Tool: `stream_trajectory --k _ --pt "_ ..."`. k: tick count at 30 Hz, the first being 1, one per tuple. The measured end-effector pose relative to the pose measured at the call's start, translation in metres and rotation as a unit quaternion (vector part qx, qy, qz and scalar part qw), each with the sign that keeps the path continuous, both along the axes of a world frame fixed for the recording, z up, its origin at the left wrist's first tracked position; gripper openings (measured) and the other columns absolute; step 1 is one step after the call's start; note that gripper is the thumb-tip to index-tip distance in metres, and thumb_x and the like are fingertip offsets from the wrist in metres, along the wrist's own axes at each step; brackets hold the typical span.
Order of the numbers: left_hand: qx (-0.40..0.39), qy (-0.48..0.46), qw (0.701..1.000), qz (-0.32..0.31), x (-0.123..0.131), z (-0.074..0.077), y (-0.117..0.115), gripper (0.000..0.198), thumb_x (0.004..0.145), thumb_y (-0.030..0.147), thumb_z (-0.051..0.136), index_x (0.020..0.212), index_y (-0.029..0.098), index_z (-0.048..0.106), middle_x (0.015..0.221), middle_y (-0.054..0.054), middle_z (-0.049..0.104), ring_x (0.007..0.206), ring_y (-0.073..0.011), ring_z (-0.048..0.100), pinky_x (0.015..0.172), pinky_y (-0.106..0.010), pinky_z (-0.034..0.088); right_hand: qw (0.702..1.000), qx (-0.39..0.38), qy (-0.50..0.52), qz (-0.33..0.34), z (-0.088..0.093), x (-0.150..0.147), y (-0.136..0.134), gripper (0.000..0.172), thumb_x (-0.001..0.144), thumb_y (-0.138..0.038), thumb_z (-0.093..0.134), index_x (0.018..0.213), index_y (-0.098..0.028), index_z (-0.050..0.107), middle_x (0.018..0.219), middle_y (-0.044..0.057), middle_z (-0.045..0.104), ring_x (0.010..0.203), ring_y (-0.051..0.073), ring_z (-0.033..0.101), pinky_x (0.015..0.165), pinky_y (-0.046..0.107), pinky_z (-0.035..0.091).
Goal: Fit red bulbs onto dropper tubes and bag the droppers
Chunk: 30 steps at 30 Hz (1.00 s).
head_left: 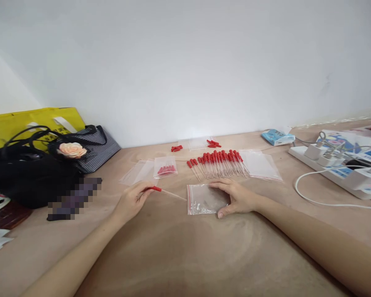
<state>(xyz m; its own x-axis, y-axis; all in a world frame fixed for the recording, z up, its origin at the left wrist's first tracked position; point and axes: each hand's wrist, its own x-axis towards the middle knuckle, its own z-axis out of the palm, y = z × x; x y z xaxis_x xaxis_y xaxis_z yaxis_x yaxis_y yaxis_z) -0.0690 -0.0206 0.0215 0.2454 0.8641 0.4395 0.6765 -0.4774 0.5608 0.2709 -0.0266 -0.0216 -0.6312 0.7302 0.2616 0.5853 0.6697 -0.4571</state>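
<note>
Between the fingertips of my left hand (132, 202) is a dropper (173, 194), pinched by its red rubber bulb. Its clear tube points right, and the tip reaches the red-striped mouth of a clear zip bag (200, 200). My right hand (236, 198) grips that bag from its far end, thumb below and fingers above. Just behind it lies a row of red-bulbed droppers (218, 161), tubes toward me. To their left, a small zip bag (165, 167) holds several red bulbs.
Flat zip bags (262, 166) lie right of the droppers, more bags (139, 172) left. Loose red bulbs (177, 148) sit near the wall. A blue tissue pack (277, 137) and a power strip (330, 171) with cables are right. Bags, including a black one (34, 177), stand left.
</note>
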Motion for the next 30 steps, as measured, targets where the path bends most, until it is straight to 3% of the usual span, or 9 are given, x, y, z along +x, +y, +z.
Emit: stream_trajectory --k 9,16,22,26,30 --pt "0.118 0.147 0.98 -0.07 -0.003 -0.009 0.005 0.015 0.083 0.022 0.044 0.088 0.022 0.059 0.086 0.0 0.064 0.076 -0.0136 0.06 0.07 -0.024 0.046 1.0 0.004 -0.006 -0.001 0.0 0.0 0.0 0.086 0.054 -0.064 0.062 0.124 -0.018 0.041 0.125 0.012 0.044 0.112 0.026 0.041 0.094 0.042 0.032" --pt "0.138 0.155 0.974 -0.09 0.006 -0.009 0.001 0.013 0.083 0.021 0.045 0.089 0.021 0.056 0.086 -0.001 0.063 0.077 -0.0132 0.059 0.07 -0.025 0.046 1.0 0.004 -0.003 0.001 0.0 0.001 0.001 0.085 0.054 -0.064 0.061 0.123 -0.019 0.042 0.125 0.011 0.044 0.112 0.027 0.041 0.093 0.042 0.033" --pt "0.066 0.099 0.987 -0.11 0.044 -0.007 -0.013 0.007 0.078 0.024 0.053 0.081 0.019 0.057 0.078 0.0 0.063 0.068 -0.012 0.057 0.065 -0.024 0.045 1.0 0.003 0.001 0.0 0.0 0.0 0.0 0.086 0.053 -0.064 0.062 0.124 -0.018 0.042 0.124 0.012 0.044 0.112 0.027 0.042 0.093 0.042 0.032" --pt "-0.065 0.02 0.992 -0.104 0.074 -0.012 -0.014 0.008 0.073 0.024 0.057 0.078 0.018 0.054 0.073 0.0 0.061 0.066 -0.0123 0.057 0.063 -0.024 0.046 1.0 0.005 0.005 0.005 0.0 0.0 0.002 0.087 0.053 -0.063 0.063 0.124 -0.018 0.041 0.124 0.012 0.045 0.111 0.027 0.042 0.093 0.042 0.033" --pt "-0.167 -0.073 0.978 -0.104 0.091 -0.021 -0.008 0.014 0.07 0.023 0.057 0.08 0.016 0.05 0.074 -0.002 0.062 0.062 -0.0119 0.055 0.059 -0.024 0.044 1.0 0.009 0.008 0.004 -0.002 0.001 0.003 0.085 0.054 -0.062 0.063 0.123 -0.019 0.042 0.124 0.012 0.045 0.111 0.027 0.042 0.092 0.042 0.034"
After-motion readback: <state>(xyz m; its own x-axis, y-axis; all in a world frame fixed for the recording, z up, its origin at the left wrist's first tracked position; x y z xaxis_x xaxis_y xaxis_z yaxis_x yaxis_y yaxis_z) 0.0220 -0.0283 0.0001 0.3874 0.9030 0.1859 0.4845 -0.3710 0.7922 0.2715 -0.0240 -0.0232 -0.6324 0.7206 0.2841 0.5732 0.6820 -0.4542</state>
